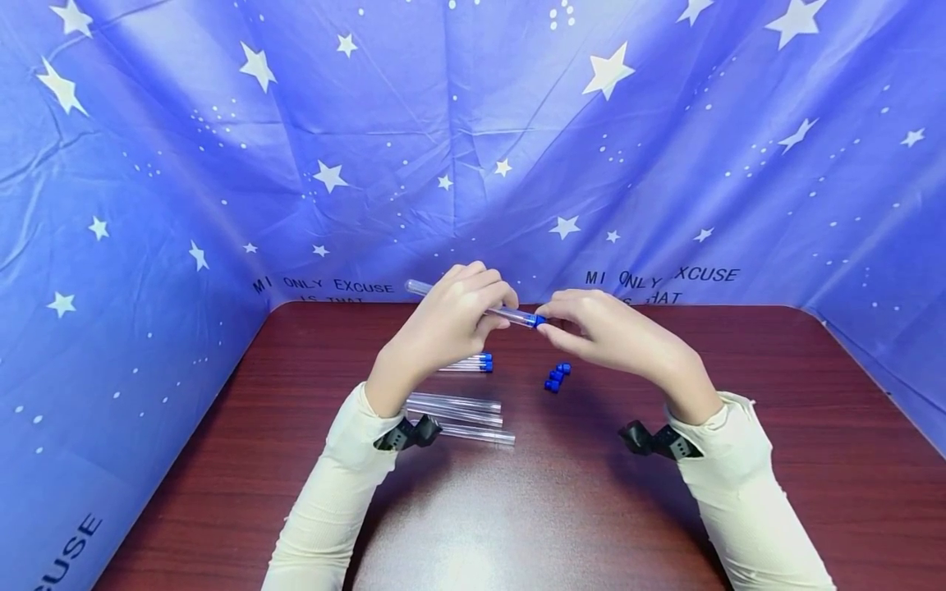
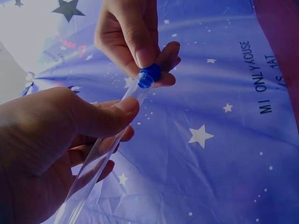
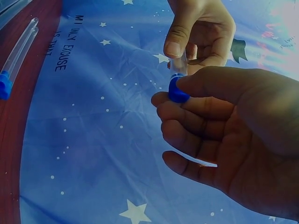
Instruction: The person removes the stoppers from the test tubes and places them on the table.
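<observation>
A clear test tube (image 1: 519,316) is held above the table in my left hand (image 1: 461,316), thumb and fingers around it. My right hand (image 1: 602,330) pinches a blue cap (image 1: 539,321) between thumb and fingers at the tube's right end. In the left wrist view the narrow part of the cap (image 2: 145,81) shows inside the mouth of the tube (image 2: 103,149). Seen from the right wrist, the thumb presses on the side of the cap (image 3: 177,92). How firmly the cap sits, I cannot tell.
Capped test tubes (image 1: 467,364) lie on the dark red table (image 1: 244,460) below my left hand. Nearer to me are several clear tubes without caps (image 1: 473,416), partly hidden by the left wrist. Several loose blue caps (image 1: 557,375) lie right of them. A star-patterned cloth (image 1: 443,123) hangs behind.
</observation>
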